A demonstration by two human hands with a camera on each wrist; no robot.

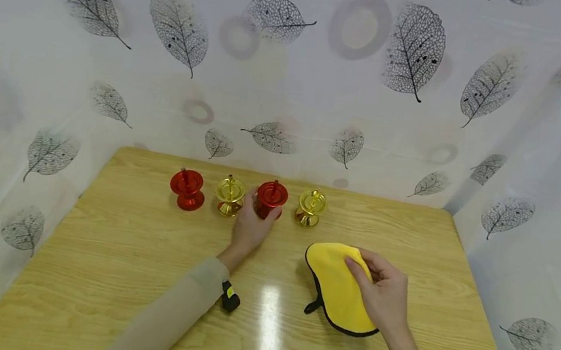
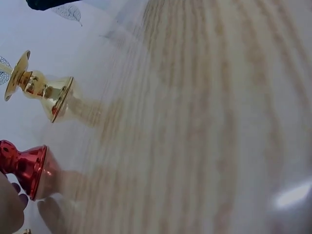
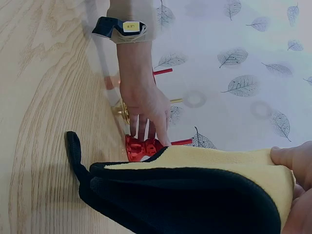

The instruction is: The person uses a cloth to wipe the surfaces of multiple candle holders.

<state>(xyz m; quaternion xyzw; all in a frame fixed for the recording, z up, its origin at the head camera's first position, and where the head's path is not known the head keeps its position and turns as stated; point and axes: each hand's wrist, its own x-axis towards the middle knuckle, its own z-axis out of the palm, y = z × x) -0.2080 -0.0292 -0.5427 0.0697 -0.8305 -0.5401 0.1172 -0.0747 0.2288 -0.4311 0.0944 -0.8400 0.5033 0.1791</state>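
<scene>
At table point(image 1: 112, 246), hands point(image 1: 252, 226) point(image 1: 389, 294) gripping — red candlestick point(image 1: 273, 194), cloth point(image 1: 341, 287)

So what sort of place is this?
Probably a small indoor recording setup: leaf-print sheeting surrounds three sides of a wood-grain table, and the black wrist-worn devices look like cameras.

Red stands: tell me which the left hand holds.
The red stand third from the left in the head view's row, between two gold stands. The left hand grips it; the other red stand, at the row's left end, is not held.
</scene>
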